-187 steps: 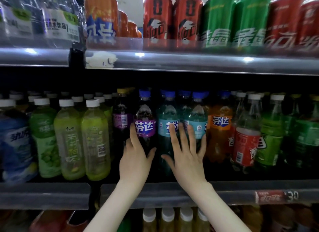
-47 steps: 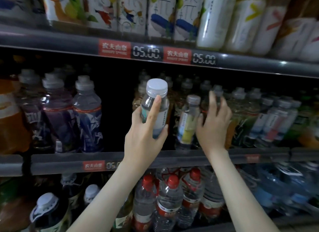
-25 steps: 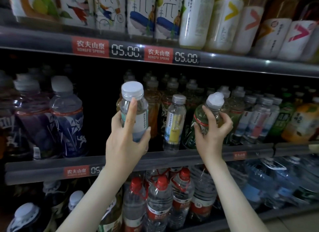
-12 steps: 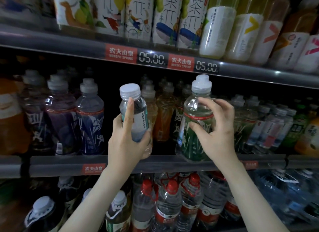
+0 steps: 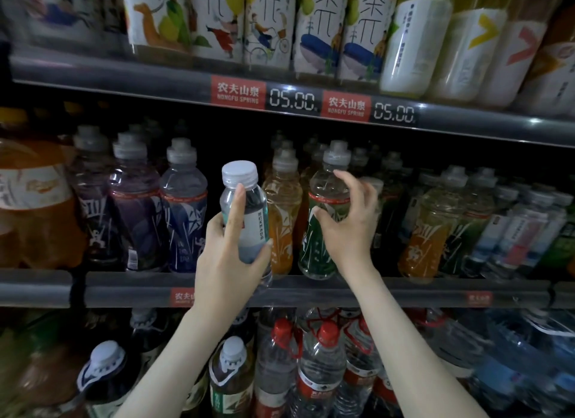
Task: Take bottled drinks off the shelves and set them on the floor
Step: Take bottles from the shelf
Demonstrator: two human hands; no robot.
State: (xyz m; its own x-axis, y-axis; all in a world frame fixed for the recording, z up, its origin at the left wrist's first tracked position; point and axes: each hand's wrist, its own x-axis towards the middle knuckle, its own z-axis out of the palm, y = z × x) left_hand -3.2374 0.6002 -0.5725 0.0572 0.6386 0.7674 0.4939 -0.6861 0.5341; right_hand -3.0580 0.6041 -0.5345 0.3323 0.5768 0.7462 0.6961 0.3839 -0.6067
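My left hand grips a small clear bottle with a white cap and white label, held upright in front of the middle shelf. My right hand curls its thumb and fingers round a green-labelled bottle with a grey sports cap. That bottle stands upright at the shelf's front, beside an orange-labelled bottle.
Purple and blue-labelled sports bottles fill the shelf's left, orange and clear ones the right. Tea cartons line the shelf above, over price tags. Red-capped water bottles stand on the shelf below.
The green-labelled bottle in my right hand has gone from raised and tilted to standing upright on the shelf front. My left hand keeps its clear bottle, barely moved.
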